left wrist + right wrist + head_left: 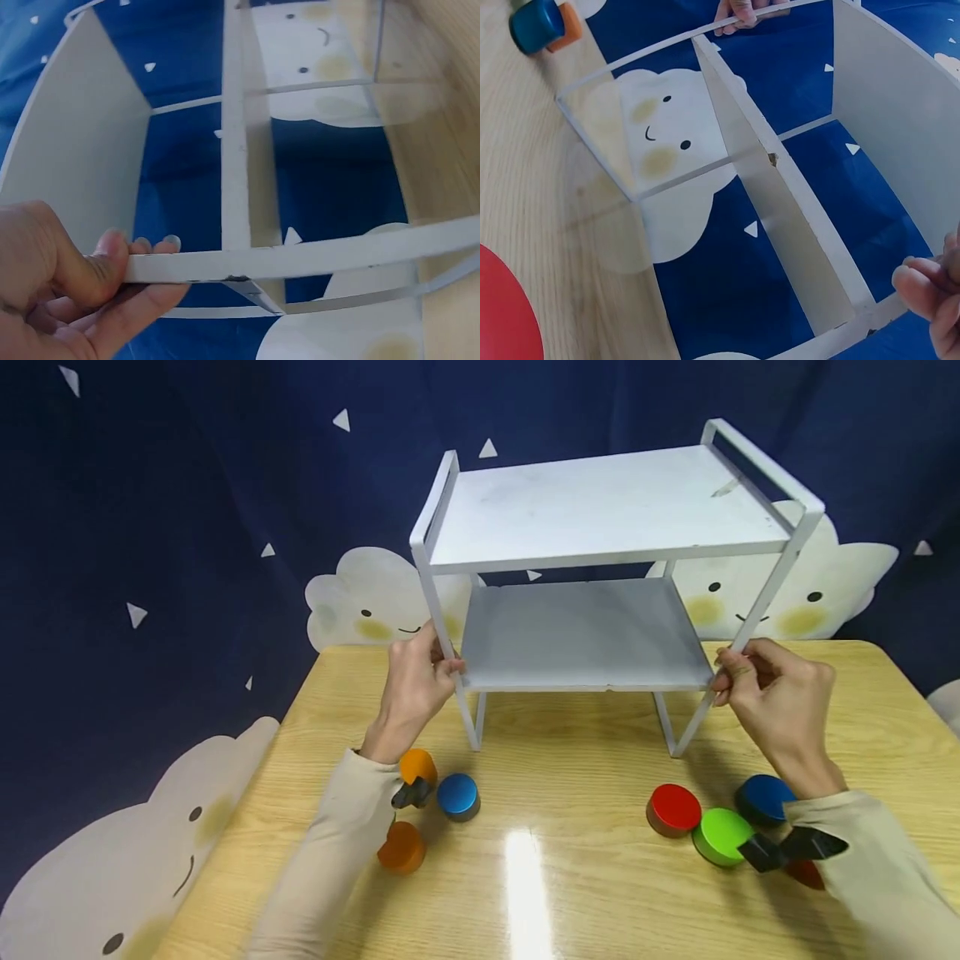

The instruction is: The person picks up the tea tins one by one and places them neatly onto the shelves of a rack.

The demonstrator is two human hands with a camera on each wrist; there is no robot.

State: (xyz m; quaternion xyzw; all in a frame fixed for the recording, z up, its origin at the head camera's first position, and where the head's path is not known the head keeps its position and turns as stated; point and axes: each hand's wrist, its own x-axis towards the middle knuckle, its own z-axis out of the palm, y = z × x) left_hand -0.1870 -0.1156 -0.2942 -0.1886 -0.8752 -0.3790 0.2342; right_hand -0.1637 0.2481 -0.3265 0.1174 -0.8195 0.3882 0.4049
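Right wrist: right hand (933, 292) partly offscreen

Both sleeves match: long, plain, pale beige, soft fabric. Left sleeve (341, 839), the one nearer the table's (600, 902) left edge, has light creasing and a thin cuff at the wrist. Right sleeve (873, 864) same, cuff slightly loose. Small angular black piece (411, 793) juts from left sleeve's inner side; longer black fitting (806, 845) on the right, pinched mid-length. Both too soft for detail. Left hand (420, 685), right hand (783, 693) bare past cuffs; left's fingernails (172, 241) short, rounded.
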